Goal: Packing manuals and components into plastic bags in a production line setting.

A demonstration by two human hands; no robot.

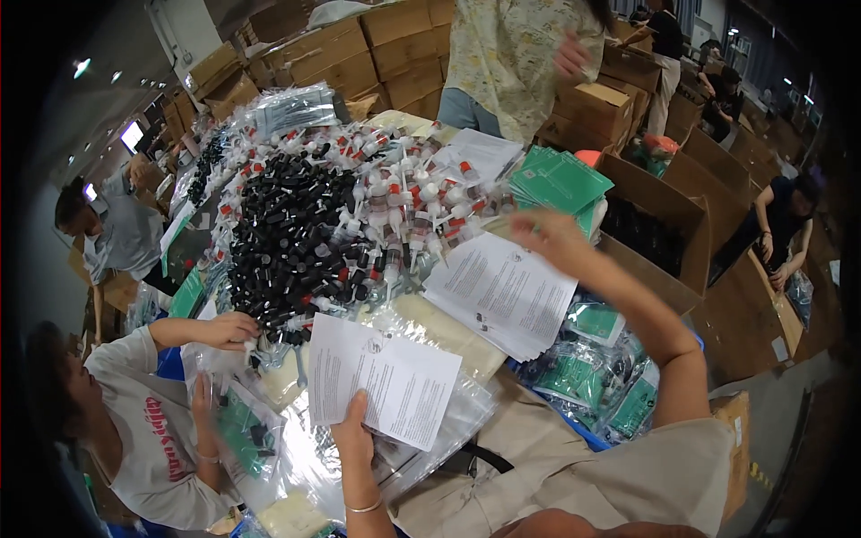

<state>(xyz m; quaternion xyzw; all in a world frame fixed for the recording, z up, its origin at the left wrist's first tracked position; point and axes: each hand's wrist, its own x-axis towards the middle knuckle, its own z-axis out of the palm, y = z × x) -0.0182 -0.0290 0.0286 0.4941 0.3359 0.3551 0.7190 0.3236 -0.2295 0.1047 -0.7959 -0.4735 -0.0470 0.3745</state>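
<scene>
My left hand (353, 434) grips a printed white instruction sheet (386, 375), thumb on top, over the table's front edge. My right hand (554, 240) is raised to the right with its fingers bent but apart, and I see nothing in them. It hovers over the far end of a stack of printed sheets (502, 291). Just beyond it lies a fanned stack of green cards (560, 179). Ahead of the sheets spreads a heap of black caps or small black fittings (291, 233), with clear, white and red plastic bottle-like parts (395, 202) beside it.
At my right, a blue-rimmed bin holds bagged green cards (583, 377). An open carton (659, 220) stands behind it. A co-worker at left reaches into the heap and holds a clear bag (247, 430). Another person (525, 63) stands across the table. Stacked cartons (332, 54) line the back.
</scene>
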